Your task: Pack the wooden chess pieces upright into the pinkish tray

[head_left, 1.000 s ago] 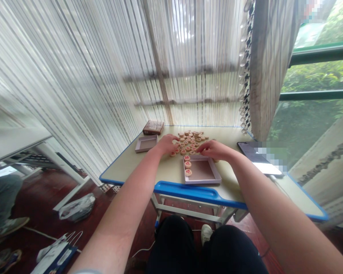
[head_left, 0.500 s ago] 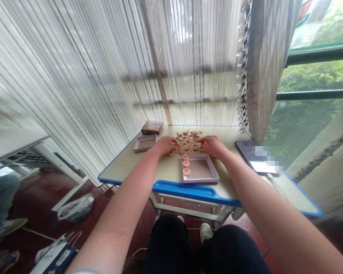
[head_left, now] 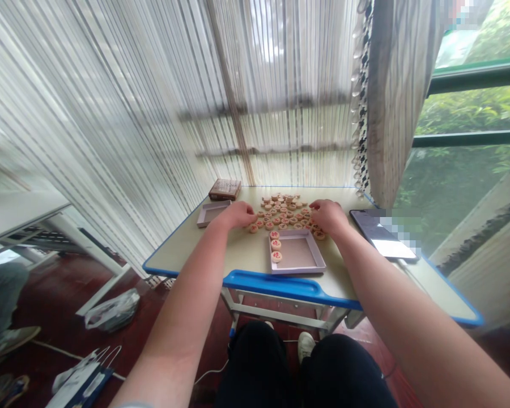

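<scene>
In the head view, the left hand (head_left: 243,215) is at the left edge of a loose spread of pieces (head_left: 283,215) on the table (head_left: 176,247), its fingers bent and its thumb side nearest the discs; the right hand (head_left: 328,215) is at the right edge, fingers curled inward; whether either pinches a piece or only touches one, I cannot tell; the pieces lie mostly flat between the hands, crowded at the far end, just beyond the near tray (head_left: 301,271); three red-marked pieces (head_left: 276,244) lie flat inside it, lined up along its left wall; the far tray (head_left: 208,215) lies beyond the left forearm, with a box (head_left: 225,188) behind it, and the phone (head_left: 368,222) is to the right of the right hand; to handle the spread well, the fingertips would best press lightly and push sideways, since such discs probably slide easily and could ride up on one another if squeezed; the two hands should match in speed, and the right wrist needs care over the piece (head_left: 319,234) by the near tray's far right corner.
</scene>
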`<state>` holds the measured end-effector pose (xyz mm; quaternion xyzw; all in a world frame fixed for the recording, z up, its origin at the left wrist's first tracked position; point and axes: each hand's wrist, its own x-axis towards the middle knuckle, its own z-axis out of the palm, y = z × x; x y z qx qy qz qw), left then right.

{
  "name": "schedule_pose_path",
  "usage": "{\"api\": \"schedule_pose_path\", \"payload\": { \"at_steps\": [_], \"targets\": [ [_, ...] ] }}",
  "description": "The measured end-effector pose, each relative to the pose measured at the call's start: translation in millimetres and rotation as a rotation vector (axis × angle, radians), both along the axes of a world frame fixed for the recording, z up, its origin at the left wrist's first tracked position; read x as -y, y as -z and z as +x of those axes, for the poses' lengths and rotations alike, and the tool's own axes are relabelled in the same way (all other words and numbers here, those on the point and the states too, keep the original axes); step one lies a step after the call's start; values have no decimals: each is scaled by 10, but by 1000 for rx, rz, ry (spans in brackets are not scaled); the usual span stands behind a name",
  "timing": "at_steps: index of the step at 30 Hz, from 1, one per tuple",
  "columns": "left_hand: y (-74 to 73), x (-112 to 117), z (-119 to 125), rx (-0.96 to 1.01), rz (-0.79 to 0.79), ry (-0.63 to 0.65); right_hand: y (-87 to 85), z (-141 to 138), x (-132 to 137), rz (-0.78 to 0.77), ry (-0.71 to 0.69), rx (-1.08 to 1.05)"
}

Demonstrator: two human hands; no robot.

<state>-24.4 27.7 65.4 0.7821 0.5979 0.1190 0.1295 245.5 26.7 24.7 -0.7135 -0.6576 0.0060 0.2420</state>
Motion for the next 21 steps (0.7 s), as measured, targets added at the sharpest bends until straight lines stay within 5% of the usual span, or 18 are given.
{"api": "schedule_pose_path", "payload": {
  "at_steps": [7, 15, 21],
  "targets": [
    [34, -14, -88, 1, -144, 109, -22, 51, 4, -108, 79, -111],
    [103, -56, -40, 28, -87, 188, -33, 71, 4, -65, 75, -121],
    [201, -143, 7, 61, -8, 166, -169, 35, 127, -236, -130, -116]
  ]
}}
